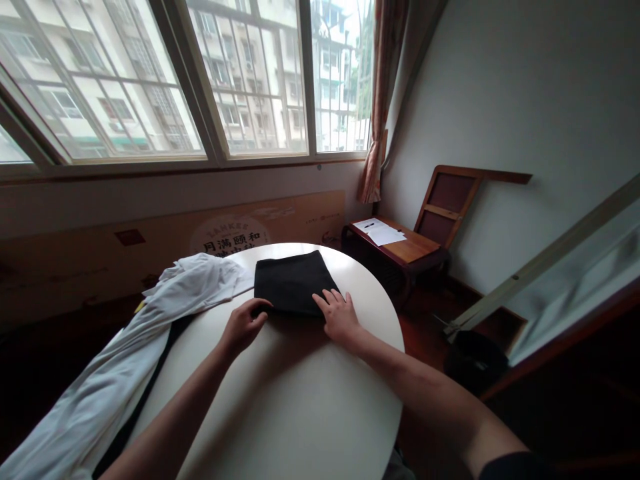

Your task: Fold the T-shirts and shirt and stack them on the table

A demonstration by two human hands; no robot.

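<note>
A piece of black cloth [293, 280], folded into a flat, roughly four-sided bundle, lies on the far part of a round white table [300, 400]. My left hand [246, 325] is at its near left corner, fingers curled and thumb bent toward them, pinching the edge; the exact contact is partly hidden. On the near right corner rests my right hand [341, 316], its fingers spread flat over the fabric. Left of the bundle, a crumpled white garment [195, 287] drapes along the table, with a dark strip of cloth [155, 380] beside it.
Beyond the table, a long printed cardboard panel [300, 217] leans below the windows. A low wooden table [417, 248] with white papers [383, 233] stands at the right back. A black bin [475, 360] is on the floor to the right, near a slanted framed panel [565, 273].
</note>
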